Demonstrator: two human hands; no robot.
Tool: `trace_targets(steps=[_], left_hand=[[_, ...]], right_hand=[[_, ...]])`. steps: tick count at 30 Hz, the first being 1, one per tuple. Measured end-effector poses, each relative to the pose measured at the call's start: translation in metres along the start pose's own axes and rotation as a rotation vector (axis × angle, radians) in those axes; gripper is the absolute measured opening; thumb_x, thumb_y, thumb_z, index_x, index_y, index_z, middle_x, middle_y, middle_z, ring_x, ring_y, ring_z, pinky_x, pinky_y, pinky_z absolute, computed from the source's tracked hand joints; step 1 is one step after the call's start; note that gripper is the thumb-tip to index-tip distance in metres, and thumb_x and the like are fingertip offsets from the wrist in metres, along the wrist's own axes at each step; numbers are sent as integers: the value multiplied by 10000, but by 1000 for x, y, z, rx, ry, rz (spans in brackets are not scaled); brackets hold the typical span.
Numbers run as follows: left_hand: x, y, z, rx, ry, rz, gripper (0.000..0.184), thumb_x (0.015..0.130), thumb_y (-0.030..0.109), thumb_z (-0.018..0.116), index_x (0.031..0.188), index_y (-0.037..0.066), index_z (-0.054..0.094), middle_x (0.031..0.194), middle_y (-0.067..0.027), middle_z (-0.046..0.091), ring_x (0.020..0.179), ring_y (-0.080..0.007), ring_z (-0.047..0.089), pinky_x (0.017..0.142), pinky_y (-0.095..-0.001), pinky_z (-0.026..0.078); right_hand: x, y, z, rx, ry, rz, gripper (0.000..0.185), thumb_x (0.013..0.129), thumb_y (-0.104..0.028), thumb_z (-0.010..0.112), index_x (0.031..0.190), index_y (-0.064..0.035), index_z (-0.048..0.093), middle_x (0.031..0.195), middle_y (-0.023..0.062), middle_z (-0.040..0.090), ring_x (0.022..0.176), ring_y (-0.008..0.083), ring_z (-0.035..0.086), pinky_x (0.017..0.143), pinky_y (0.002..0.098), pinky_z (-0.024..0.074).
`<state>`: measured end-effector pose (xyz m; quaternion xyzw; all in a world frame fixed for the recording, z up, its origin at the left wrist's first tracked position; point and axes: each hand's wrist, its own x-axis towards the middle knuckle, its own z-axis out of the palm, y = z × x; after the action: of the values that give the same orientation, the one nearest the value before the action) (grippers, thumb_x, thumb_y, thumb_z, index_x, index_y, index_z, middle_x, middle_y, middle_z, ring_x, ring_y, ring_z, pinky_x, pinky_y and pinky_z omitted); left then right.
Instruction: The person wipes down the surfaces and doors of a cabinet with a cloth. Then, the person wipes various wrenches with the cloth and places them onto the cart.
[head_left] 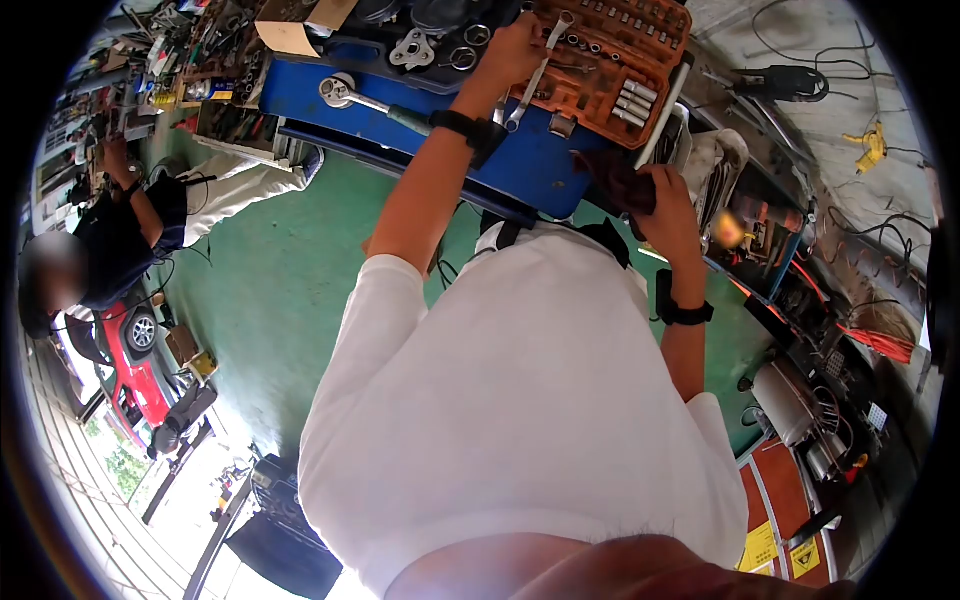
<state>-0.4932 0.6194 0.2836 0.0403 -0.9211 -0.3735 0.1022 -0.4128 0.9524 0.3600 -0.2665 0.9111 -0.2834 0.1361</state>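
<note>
My left hand [515, 50] is over the workbench with its fingers curled against a long silver combination wrench [533, 80]. The wrench slants across the edge of an orange socket set case [610, 50], and part of the grip is hidden. In my right hand [670, 210] is a bunched dark maroon rag [618, 182], at the bench's near right corner. A ratchet [365, 103] with a round head and dark green handle lies left of my left forearm.
The blue bench top [300, 90] carries a dark tool case [440, 40] and an open cardboard box [290, 35]. A person [120, 220] in a dark top stands at the left. A red car [140, 370] is behind them. Shelves with cables [880, 340] line the right wall.
</note>
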Motion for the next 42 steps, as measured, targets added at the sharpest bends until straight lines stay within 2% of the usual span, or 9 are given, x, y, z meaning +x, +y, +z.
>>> trace_targets(steps=[5, 14, 20, 24, 26, 30, 33, 38, 42], left_hand=[[2, -4, 1, 17, -11, 76, 298, 802, 201, 815, 890, 44, 577, 794, -154, 685, 783, -346, 704, 681, -415, 559], [7, 4, 3, 51, 11, 48, 299, 768, 222, 838, 887, 30, 641, 797, -135, 695, 753, -304, 711, 680, -383, 570], [-3, 6, -4, -118, 60, 59, 294, 806, 257, 798, 900, 23, 648, 836, -136, 715, 763, -309, 715, 696, -379, 570], [-30, 17, -34, 19, 162, 38, 283, 848, 269, 759, 905, 17, 644, 822, -140, 715, 760, -304, 718, 682, -367, 565], [-57, 30, -52, -15, 192, -79, 237, 879, 247, 730, 913, 27, 648, 783, -136, 707, 746, -304, 718, 666, -368, 559], [-113, 42, -61, -33, 79, -239, 202, 872, 188, 722, 898, 19, 614, 858, -177, 701, 837, -361, 698, 720, -428, 553], [-142, 34, -44, 10, 86, -235, 236, 884, 184, 727, 1000, 1, 634, 893, -178, 707, 838, -316, 714, 712, -385, 554], [-144, 30, -18, -46, 98, -263, 431, 907, 203, 709, 1225, -24, 527, 959, -224, 696, 898, -365, 702, 780, -420, 553], [-137, 18, -10, -159, 94, -312, 434, 930, 233, 685, 1238, -22, 515, 915, -225, 694, 854, -373, 699, 763, -437, 553]], right_hand=[[-2, 1, 0, -4, -4, 17, 474, 690, -11, 686, 1143, -83, 569, 1105, 145, 573, 1055, 405, 566, 887, 466, 495], [-3, 1, 3, -14, -15, 31, 502, 686, -10, 705, 1162, -96, 572, 1136, 150, 570, 1069, 409, 569, 893, 467, 502], [6, -7, 4, 44, 211, -69, 557, 681, -7, 740, 1206, -136, 602, 1293, 144, 538, 1104, 405, 578, 902, 463, 512], [8, -8, 29, 34, 60, -160, 578, 671, 39, 696, 1216, -139, 624, 1320, 137, 532, 1145, 386, 562, 957, 455, 494], [2, -5, 45, -38, -14, -199, 597, 660, 55, 680, 1222, -141, 628, 1323, 136, 531, 1160, 381, 553, 980, 455, 484], [-6, 4, 50, -16, -71, -171, 617, 636, 68, 650, 1215, -144, 648, 1324, 131, 527, 1181, 377, 532, 1008, 466, 467], [-6, 17, 36, -51, -6, -163, 611, 632, 72, 646, 1205, -142, 656, 1318, 131, 524, 1183, 374, 526, 1013, 463, 470], [0, 36, 36, -91, 121, -67, 633, 632, 87, 634, 1222, -142, 653, 1336, 134, 501, 1197, 379, 511, 1019, 458, 472], [-5, 45, 61, -154, 114, -19, 648, 644, 84, 634, 1249, -147, 641, 1370, 145, 459, 1189, 414, 493, 1017, 485, 470]])
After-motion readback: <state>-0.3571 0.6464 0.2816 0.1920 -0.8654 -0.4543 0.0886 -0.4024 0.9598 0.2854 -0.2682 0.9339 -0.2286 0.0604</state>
